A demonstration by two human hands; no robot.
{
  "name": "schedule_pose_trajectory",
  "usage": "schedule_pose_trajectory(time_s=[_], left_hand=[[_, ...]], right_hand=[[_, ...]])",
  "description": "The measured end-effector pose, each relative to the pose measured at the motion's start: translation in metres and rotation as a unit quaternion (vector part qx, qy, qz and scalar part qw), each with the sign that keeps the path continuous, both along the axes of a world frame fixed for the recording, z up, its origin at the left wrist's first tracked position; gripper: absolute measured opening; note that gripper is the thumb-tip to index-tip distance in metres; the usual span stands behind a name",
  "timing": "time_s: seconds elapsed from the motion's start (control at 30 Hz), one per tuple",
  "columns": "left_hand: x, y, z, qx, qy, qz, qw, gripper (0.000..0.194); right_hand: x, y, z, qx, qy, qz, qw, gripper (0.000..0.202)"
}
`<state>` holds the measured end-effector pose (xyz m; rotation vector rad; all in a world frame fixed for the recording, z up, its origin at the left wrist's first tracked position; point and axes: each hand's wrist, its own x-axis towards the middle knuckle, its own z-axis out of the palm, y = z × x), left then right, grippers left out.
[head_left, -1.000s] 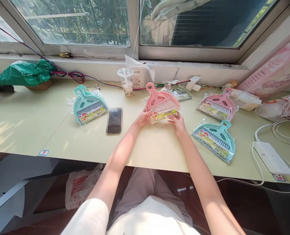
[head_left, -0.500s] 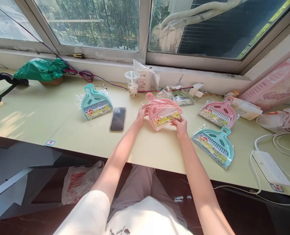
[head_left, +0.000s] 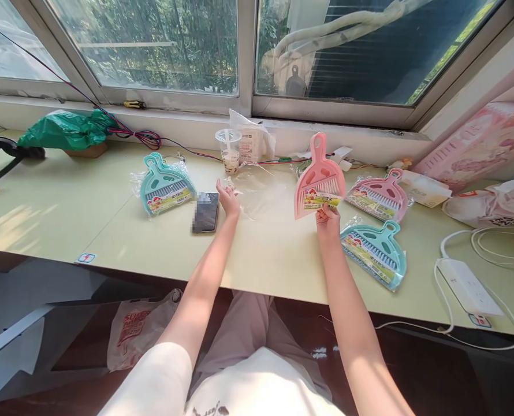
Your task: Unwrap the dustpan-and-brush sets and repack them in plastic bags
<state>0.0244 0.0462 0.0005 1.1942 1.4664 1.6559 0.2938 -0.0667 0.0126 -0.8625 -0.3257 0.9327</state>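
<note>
My right hand (head_left: 328, 222) pinches the lower edge of a pink dustpan and brush set (head_left: 320, 173), which stands upright above the table with its printed card still on. My left hand (head_left: 228, 199) grips a clear plastic bag (head_left: 257, 188) that trails off to the right, separate from the dustpan. A wrapped teal dustpan set (head_left: 166, 184) lies left of my left hand, with a phone (head_left: 205, 212) between them. Right of my right hand lie a wrapped pink set (head_left: 380, 195) and a wrapped teal set (head_left: 375, 251).
Along the window side stand a drink cup (head_left: 230, 153) and a white packet (head_left: 251, 141). A green bag (head_left: 69, 130), headphones (head_left: 6, 150) and bundled wire (head_left: 146, 138) sit at the left. A power strip (head_left: 469, 286) with loose white cable lies at the right.
The pink dustpan set has come out of its plastic bag, moving up and right in my right hand. My left hand has moved left with the bag.
</note>
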Motion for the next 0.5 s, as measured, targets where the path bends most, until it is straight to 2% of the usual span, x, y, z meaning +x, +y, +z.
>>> schedule_pose_trajectory(time_s=[0.1,0.17,0.2,0.27,0.37,0.43,0.5], left_hand=[[0.000,-0.017,0.015,0.044,0.128,0.113,0.984,0.069],[0.003,-0.029,0.026,0.082,0.200,0.130,0.968,0.071],[0.007,-0.035,0.030,0.105,0.215,0.098,0.966,0.069],[0.021,-0.044,0.033,0.132,0.179,-0.033,0.974,0.062],[0.050,-0.055,0.027,0.077,0.023,-0.245,0.966,0.057],[0.067,-0.063,0.022,0.041,-0.043,-0.299,0.952,0.054],[0.075,-0.073,0.020,0.041,-0.050,-0.290,0.955,0.052]], right_hand=[[-0.001,0.000,-0.001,0.004,-0.010,0.010,1.000,0.027],[-0.004,0.002,-0.004,-0.005,-0.037,0.016,0.999,0.030],[-0.006,0.002,-0.006,-0.011,-0.050,0.021,0.998,0.032],[-0.012,0.004,-0.010,-0.021,-0.077,0.036,0.996,0.038],[-0.018,0.005,-0.014,-0.036,-0.127,0.078,0.988,0.042],[-0.018,0.004,-0.015,-0.053,-0.172,0.109,0.978,0.044],[-0.016,0.003,-0.016,-0.085,-0.229,0.127,0.961,0.050]])
